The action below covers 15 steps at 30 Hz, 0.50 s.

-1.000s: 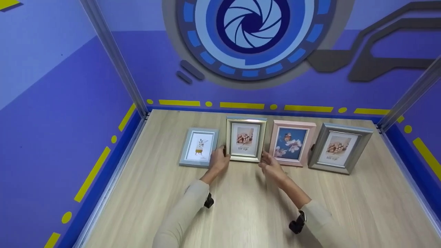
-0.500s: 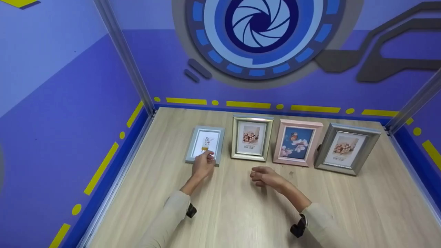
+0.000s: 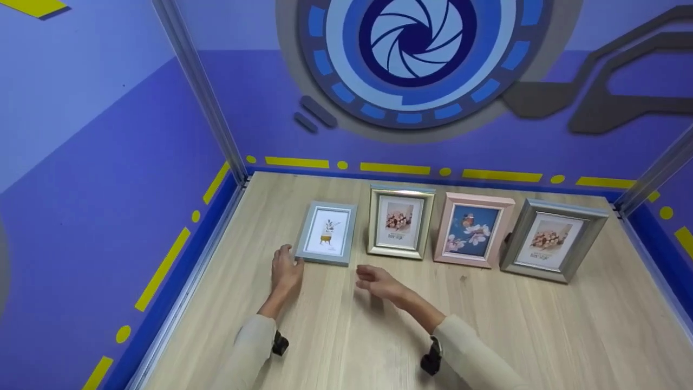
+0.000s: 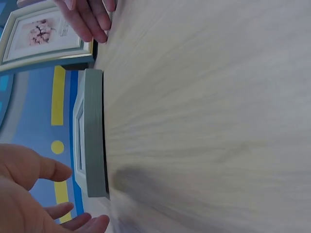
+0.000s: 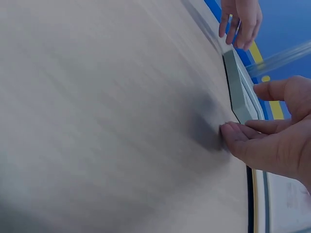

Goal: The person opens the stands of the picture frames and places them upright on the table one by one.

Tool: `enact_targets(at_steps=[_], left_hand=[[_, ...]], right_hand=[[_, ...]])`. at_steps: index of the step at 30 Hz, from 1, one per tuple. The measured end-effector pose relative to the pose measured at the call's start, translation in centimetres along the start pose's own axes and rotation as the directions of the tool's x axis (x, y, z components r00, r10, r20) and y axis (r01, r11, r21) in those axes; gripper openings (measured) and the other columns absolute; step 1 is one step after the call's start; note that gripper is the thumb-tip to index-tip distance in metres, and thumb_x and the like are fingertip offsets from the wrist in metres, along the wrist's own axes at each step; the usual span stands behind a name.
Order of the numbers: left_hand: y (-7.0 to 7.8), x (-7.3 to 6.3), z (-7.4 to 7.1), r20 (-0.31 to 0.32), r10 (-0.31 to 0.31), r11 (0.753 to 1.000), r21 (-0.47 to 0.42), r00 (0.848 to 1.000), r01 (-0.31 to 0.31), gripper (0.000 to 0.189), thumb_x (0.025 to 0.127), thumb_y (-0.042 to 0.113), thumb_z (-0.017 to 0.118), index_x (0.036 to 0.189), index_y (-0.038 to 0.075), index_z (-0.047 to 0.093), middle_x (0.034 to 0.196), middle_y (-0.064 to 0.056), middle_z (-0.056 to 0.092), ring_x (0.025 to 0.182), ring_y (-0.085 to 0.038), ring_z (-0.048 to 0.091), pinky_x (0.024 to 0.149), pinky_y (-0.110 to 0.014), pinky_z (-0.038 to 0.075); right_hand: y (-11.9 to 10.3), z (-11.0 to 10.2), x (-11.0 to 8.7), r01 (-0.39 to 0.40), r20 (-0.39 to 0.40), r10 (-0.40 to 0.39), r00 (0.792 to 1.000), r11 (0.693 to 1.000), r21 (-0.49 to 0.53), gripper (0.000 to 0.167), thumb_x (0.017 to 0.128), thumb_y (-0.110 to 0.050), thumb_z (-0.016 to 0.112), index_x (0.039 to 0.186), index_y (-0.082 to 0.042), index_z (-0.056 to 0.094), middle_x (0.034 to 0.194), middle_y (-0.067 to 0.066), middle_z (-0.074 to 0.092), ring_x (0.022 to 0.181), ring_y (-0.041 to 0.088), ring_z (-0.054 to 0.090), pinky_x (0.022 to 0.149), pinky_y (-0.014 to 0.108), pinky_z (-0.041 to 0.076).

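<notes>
A light blue picture frame (image 3: 325, 233) with a plant picture lies flat on the wooden table, face up. My left hand (image 3: 287, 271) is beside its lower left corner, thumb and fingers spread; in the left wrist view a gap shows between the fingers and the frame's side (image 4: 95, 136). Off its lower right corner hovers my right hand (image 3: 379, 281), fingers loosely bent and holding nothing. Behind that hand stands a gold picture frame (image 3: 400, 222), upright and touched by neither hand. To its right are a pink picture frame (image 3: 474, 230) and a grey-silver picture frame (image 3: 553, 241), both standing.
Blue-purple panels (image 3: 124, 179) wall in the wooden table (image 3: 400, 346) at the back and sides. Metal posts (image 3: 206, 92) rise at the back corners. A dark wrist camera (image 3: 431, 357) sits at the right sleeve, another (image 3: 280, 344) at the left.
Both hands have let go of the gold frame. The left hand has passed over the light blue frame to its left side; the right hand has drawn back and moved left. The frames stayed put.
</notes>
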<state>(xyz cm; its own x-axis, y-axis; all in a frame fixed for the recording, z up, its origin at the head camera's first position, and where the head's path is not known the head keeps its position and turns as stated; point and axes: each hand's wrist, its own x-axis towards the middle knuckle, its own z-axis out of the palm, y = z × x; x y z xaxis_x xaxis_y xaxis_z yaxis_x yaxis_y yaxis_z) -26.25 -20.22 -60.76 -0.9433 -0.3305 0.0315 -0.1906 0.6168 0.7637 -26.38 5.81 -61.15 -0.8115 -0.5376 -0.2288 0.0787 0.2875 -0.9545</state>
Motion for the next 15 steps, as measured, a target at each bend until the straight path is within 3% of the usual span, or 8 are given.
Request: enact_targets(at_steps=[7,15], left_hand=[[-0.5,0.6,-0.1,0.162,-0.022,0.998,-0.048,0.987,0.030,0.055,0.098,0.010,0.059,0.145,-0.013,0.040,0.142,-0.035,0.051,0.136,-0.049,0.048,0.113,-0.057,0.042],[-0.4,2.0,0.2,0.208,0.020,0.990,-0.143,0.978,0.010,0.060,0.100,0.008,0.057,0.149,-0.015,0.032,0.151,-0.037,0.041,0.146,-0.049,0.036,0.122,-0.057,0.031]], right_hand=[[-0.7,1.5,1.8,-0.009,-0.013,0.009,1.000,1.000,0.027,0.065,0.099,-0.006,0.056,0.151,0.018,0.026,0.156,0.038,0.034,0.147,0.050,0.036,0.121,0.056,0.033],[-1.7,2.1,3.4,-0.027,-0.034,0.028,0.999,0.999,0.035,0.073,0.097,-0.008,0.059,0.154,0.018,0.020,0.157,0.038,0.032,0.149,0.050,0.032,0.123,0.055,0.029]])
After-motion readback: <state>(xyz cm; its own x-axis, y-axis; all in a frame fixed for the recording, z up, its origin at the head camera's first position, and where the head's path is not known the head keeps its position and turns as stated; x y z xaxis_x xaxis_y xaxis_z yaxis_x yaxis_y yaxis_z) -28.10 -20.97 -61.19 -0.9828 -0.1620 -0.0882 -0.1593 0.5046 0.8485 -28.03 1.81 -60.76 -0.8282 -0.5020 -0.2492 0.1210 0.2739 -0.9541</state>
